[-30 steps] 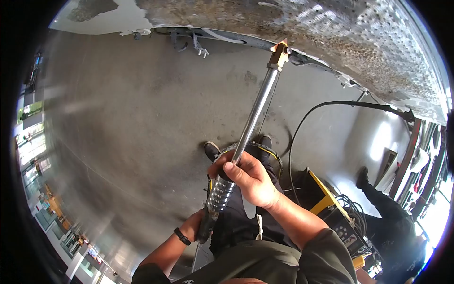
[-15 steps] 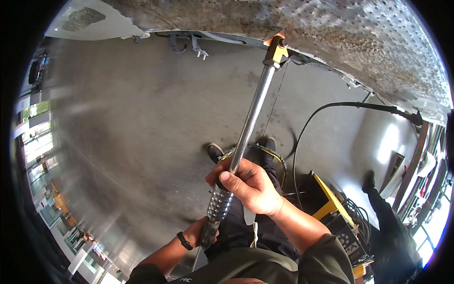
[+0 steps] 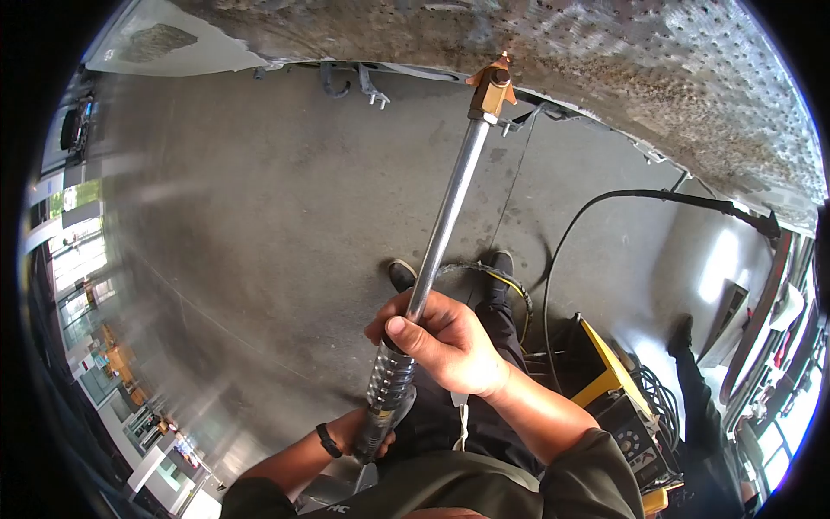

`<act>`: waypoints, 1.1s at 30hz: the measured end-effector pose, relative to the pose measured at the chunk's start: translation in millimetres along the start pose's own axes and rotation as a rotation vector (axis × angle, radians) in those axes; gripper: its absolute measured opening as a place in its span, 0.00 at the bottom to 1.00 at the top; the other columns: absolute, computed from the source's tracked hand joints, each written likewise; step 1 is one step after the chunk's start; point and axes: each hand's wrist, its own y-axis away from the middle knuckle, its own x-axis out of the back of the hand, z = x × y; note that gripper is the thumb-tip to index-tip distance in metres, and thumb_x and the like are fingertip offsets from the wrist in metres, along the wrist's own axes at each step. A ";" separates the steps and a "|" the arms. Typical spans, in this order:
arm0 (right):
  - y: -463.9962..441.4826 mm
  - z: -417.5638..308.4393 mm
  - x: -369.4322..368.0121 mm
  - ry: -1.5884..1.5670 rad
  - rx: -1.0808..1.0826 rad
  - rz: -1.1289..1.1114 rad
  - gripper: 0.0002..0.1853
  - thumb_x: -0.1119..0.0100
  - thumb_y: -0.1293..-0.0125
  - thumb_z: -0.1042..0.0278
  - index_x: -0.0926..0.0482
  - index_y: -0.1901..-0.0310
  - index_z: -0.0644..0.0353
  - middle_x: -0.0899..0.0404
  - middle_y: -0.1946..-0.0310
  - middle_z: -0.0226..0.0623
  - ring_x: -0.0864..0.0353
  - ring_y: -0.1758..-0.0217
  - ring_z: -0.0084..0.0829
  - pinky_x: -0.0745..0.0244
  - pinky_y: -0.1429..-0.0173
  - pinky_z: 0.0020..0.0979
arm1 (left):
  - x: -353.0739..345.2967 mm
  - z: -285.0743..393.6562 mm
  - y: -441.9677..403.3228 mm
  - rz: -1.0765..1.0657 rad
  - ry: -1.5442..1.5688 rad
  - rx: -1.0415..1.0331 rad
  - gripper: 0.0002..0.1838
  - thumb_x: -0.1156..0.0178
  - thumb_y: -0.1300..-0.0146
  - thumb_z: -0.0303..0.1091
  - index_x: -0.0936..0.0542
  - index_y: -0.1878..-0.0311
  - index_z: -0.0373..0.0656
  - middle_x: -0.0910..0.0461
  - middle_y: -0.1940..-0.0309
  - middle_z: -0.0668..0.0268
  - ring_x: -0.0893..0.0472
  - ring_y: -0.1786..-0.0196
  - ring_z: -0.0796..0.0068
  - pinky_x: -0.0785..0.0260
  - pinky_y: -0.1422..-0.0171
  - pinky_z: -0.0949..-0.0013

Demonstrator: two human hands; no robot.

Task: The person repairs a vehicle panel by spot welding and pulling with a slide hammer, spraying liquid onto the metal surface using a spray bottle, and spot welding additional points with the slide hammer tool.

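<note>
Both hands are on a dent-puller slide hammer (image 3: 449,212), a long bright rod with a ribbed black grip and a copper-coloured pronged head. My right hand (image 3: 445,342) is closed round the rod just above the ribbed section, thumb on the near side. Lower down, my left hand (image 3: 367,432), below a black wristband, wraps the rear handle; its fingers are partly hidden. The pronged head's tip overlaps the lower part of a bare, pitted metal body panel (image 3: 605,65); whether it touches, I cannot tell.
A yellow and black machine with dials (image 3: 618,415) stands at my right, with coiled cables beside it. A black cable (image 3: 566,233) arcs from it to the panel's right end. Another person's dark-trousered leg (image 3: 692,381) is at the far right. Grey floor (image 3: 259,216) lies below.
The slide hammer's pronged head has shifted left along the panel and turned about its axis. Both hands have moved slightly left with it, keeping their hold.
</note>
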 end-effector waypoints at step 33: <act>-96.8 -88.2 28.4 -0.513 0.189 -0.027 0.29 0.37 0.24 0.58 0.33 0.29 0.63 0.19 0.72 0.35 0.14 0.68 0.34 0.14 0.58 0.36 | -45.3 -48.3 79.0 0.152 0.174 0.018 0.24 0.54 0.19 0.59 0.20 0.50 0.47 0.13 0.67 0.55 0.13 0.68 0.61 0.17 0.62 0.61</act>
